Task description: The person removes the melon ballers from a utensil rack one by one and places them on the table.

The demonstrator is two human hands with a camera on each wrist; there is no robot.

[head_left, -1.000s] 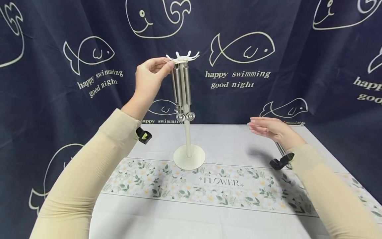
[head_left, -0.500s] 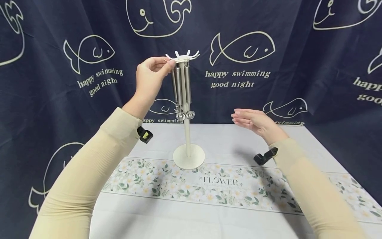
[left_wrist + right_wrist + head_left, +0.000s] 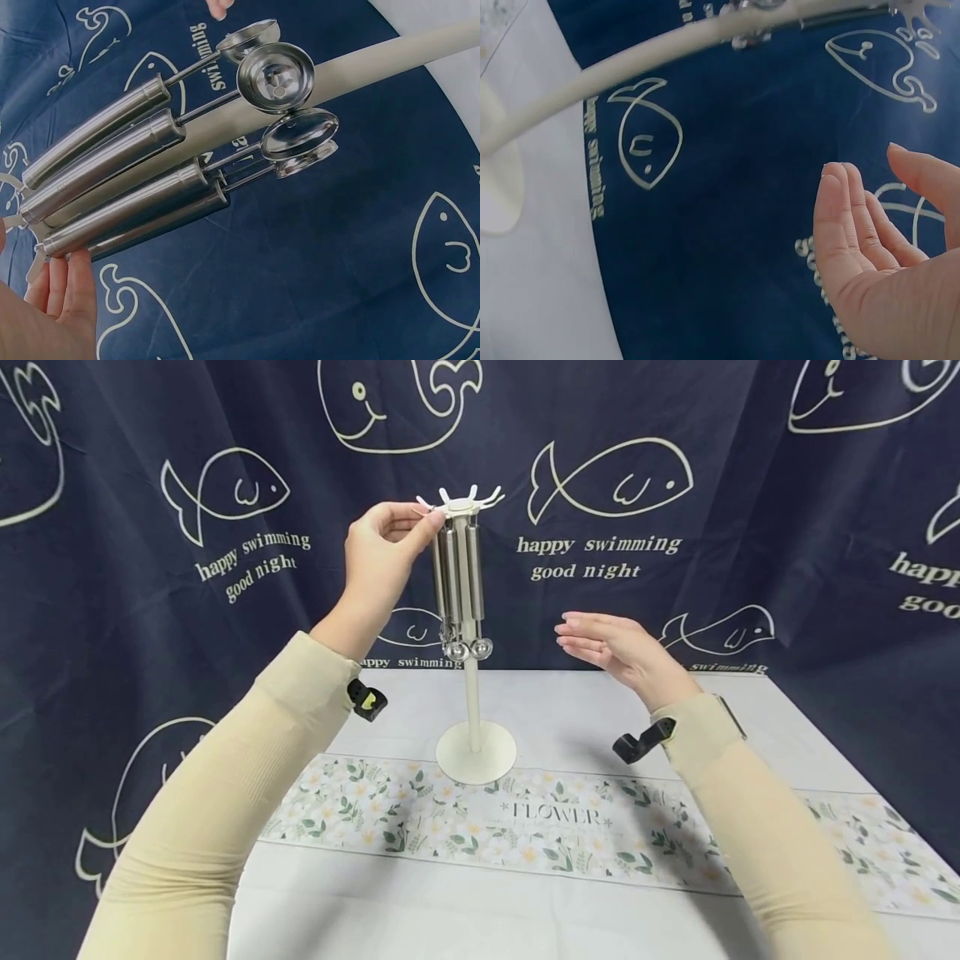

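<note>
A cream hanging stand (image 3: 474,710) rises from a round base and carries a ring of hooks (image 3: 489,498) at its top. Several steel scoops with small round bowls (image 3: 276,78) hang from it, tube handles up and bowls down. Thumb and fingers of my left hand (image 3: 386,543) pinch the edge of the hook ring on its left side, beside the scoops' handle tops. In the left wrist view those fingers (image 3: 79,289) lie behind the handle ends. My right hand (image 3: 618,647), fingers straight and together, is in the air right of the stand, holding nothing.
A flowered runner (image 3: 420,839) crosses the white table (image 3: 375,893) in front of the stand base. Part of a thin metal handle (image 3: 731,717) shows behind the right sleeve. A dark blue curtain (image 3: 480,410) with fish drawings hangs close behind.
My right hand has moved left and up, nearer the stand. My left hand keeps its place at the hook ring, and the hanging scoops look almost the same.
</note>
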